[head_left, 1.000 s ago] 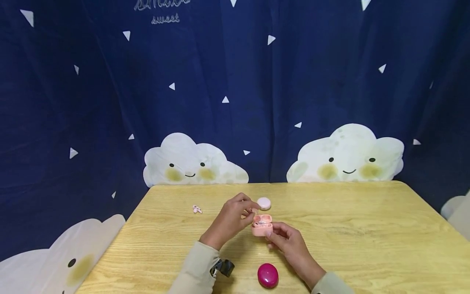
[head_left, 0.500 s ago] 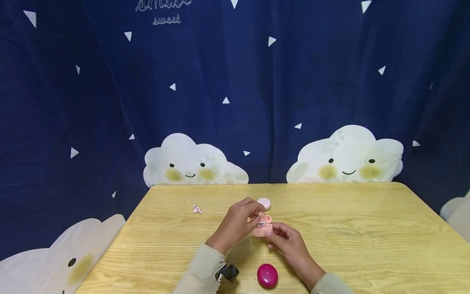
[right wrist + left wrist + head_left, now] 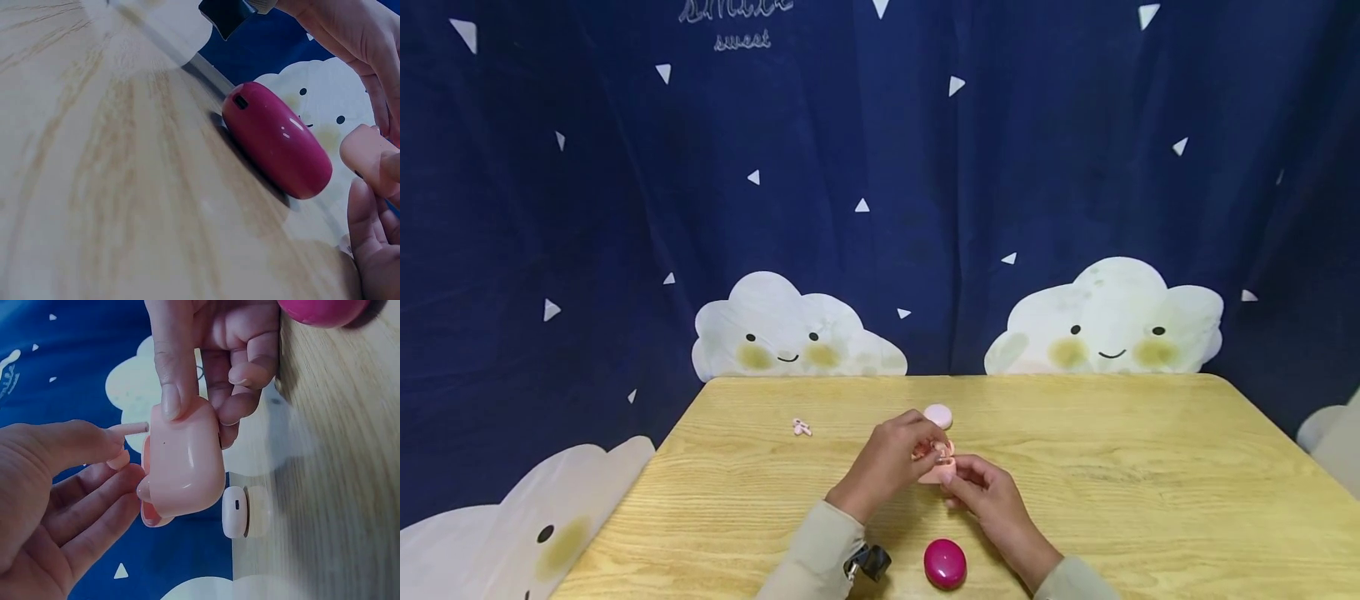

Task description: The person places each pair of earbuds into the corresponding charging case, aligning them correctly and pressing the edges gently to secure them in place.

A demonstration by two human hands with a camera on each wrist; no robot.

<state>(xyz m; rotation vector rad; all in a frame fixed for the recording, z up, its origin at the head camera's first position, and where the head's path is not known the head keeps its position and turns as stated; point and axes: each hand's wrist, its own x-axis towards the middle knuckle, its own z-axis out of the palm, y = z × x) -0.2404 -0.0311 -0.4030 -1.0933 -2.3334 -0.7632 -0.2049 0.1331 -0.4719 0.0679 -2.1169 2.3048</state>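
Observation:
My right hand (image 3: 996,504) holds a pink earbud case (image 3: 187,465) above the table, thumb on one face and fingers at its other side. The case lid stands open, partly hidden behind the body in the left wrist view. Between thumb and fingers, my left hand (image 3: 887,462) pinches a pink earbud (image 3: 132,429), its stem end close to the case opening. A rounded pink part (image 3: 144,490) shows at the opening, perhaps a second earbud. In the head view my left fingers cover most of the opening.
A glossy magenta oval case (image 3: 945,564) lies near the table's front, between my forearms. Behind my hands is a pale pink round case (image 3: 937,416). Pale pink earbuds (image 3: 802,427) lie at the back left of the wooden table (image 3: 1120,483). A black device (image 3: 873,562) hangs at my left wrist.
My left hand has moved right and slightly down, bringing the earbud over the case opening. The right hand and the case have stayed nearly still.

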